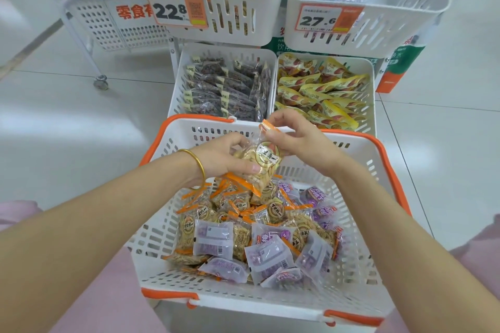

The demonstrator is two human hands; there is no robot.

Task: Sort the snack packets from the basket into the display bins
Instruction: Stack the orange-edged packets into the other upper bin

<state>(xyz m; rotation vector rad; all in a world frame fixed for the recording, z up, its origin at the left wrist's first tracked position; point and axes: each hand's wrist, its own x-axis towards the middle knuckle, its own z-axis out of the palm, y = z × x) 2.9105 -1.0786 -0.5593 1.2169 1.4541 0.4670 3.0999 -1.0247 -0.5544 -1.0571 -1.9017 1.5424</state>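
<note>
Snack packet (259,162) with orange end seals and a round printed label over pale golden crisps is held just above the far end of the basket (270,303). The left hand (224,157) is curled round its body and the right hand (297,138) pinches its upper orange seal between thumb and fingertips. Several more orange seals hang bunched under the left hand, so it probably holds a loose cluster; a slack grip could let one slide back into the basket or over its far rim onto the floor (81,116). A mix-up looks the likelier slip: the clear film is glossy and crinkled, and the pile in the basket interleaves orange-sealed packets (235,203) with purple packets (267,254), so a purple one could ride along unnoticed. Beyond the basket and raised, the bin tagged 22.8 (216,24) shows a few orange-sealed packets and seems the right home, while the bin tagged 27.6 (378,30) beside it holds purple-and-white ones. Right behind the basket's far rim lie a lower bin of dark packets (224,84) and one of yellow packets (322,89); a short toss could land there.
</note>
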